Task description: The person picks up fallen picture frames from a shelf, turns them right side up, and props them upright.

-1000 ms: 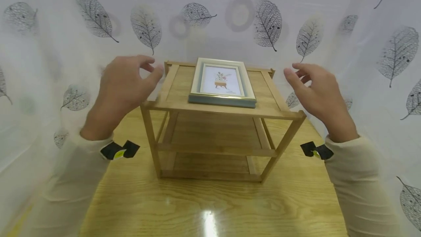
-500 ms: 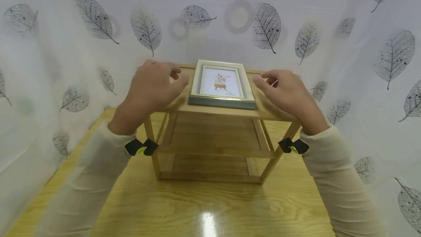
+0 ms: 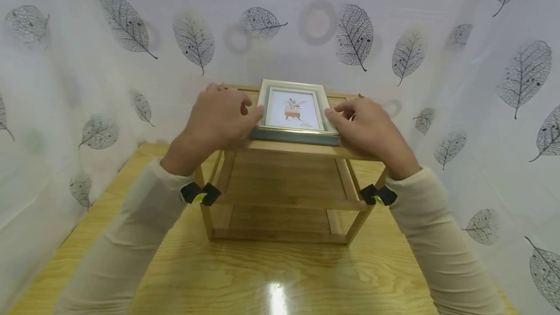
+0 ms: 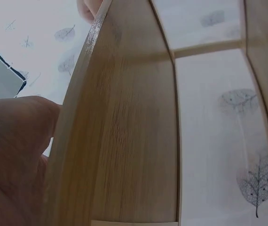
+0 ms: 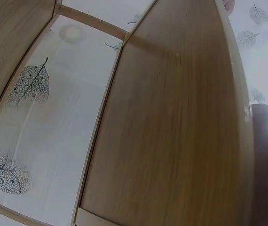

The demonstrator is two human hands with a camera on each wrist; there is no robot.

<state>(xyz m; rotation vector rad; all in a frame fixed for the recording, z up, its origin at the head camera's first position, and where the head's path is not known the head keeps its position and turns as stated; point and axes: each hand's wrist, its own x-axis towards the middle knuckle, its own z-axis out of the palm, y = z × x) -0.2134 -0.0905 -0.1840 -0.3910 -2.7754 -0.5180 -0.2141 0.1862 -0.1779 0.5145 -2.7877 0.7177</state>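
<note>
A picture frame [image 3: 294, 110] with a pale rim, blue-green sides and a potted-plant print lies face up on the top board of a small wooden shelf rack [image 3: 288, 147]. My left hand [image 3: 220, 118] grips its left side, the thumb tip over the rim and the fingers bent. On the opposite side, my right hand [image 3: 367, 123] holds the frame in the same way. Fingertips under or behind the edges are hidden. The left wrist view shows part of the left hand [image 4: 16, 150] beside the rack's board [image 4: 129, 127]; the right wrist view mostly shows the board's underside [image 5: 171, 117].
The rack has two lower shelves [image 3: 284, 179] and stands on a light wood-grain table [image 3: 245, 276]. Behind and around it hangs a whitish curtain [image 3: 280, 62] printed with grey leaves. Black wrist pieces [image 3: 200, 193] sit at both cuffs.
Both hands have come inward from beside the rack, the left moving right and the right moving left, to the frame's sides. The frame stays in its place on the rack.
</note>
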